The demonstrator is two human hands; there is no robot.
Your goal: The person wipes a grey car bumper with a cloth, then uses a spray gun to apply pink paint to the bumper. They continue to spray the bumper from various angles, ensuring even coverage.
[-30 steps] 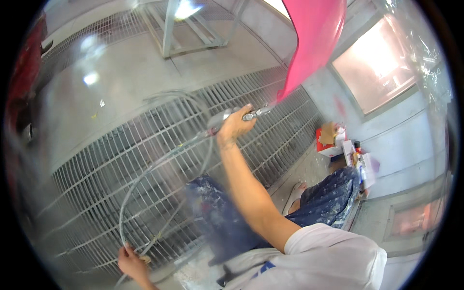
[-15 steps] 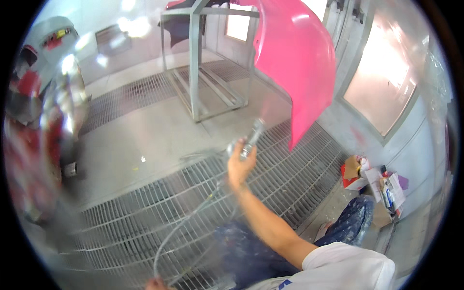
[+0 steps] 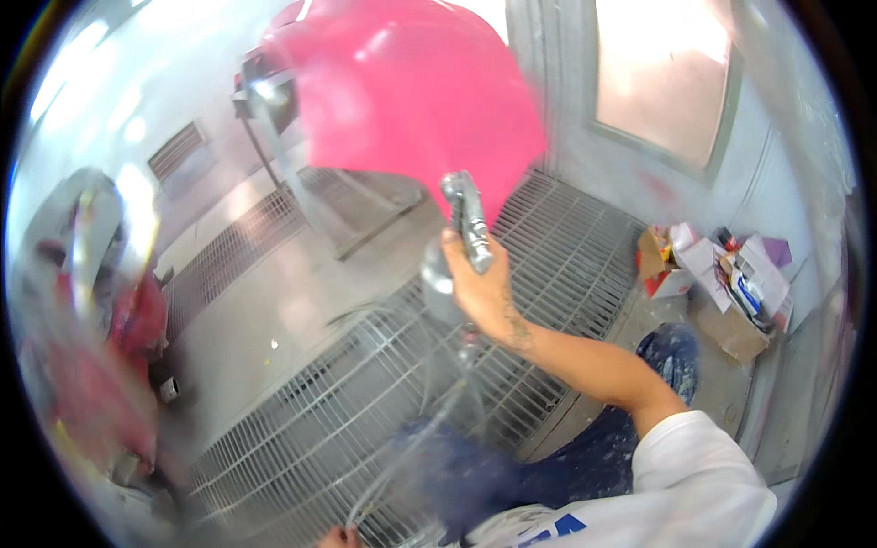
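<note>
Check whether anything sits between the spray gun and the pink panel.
Nothing visible does. The right hand holds the spray gun with its nozzle right at the pink panel's lower edge; the hose trails down behind.

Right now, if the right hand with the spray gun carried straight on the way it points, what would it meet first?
The right hand aims the spray gun up at the pink panel; it would likely meet that first, though depth is unclear.

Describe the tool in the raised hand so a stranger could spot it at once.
Find the big glossy pink panel on its stand. Just below its lower edge, the right hand grips a silver spray gun. It is the only shiny metal tool there, trailing a pale hose.
</note>
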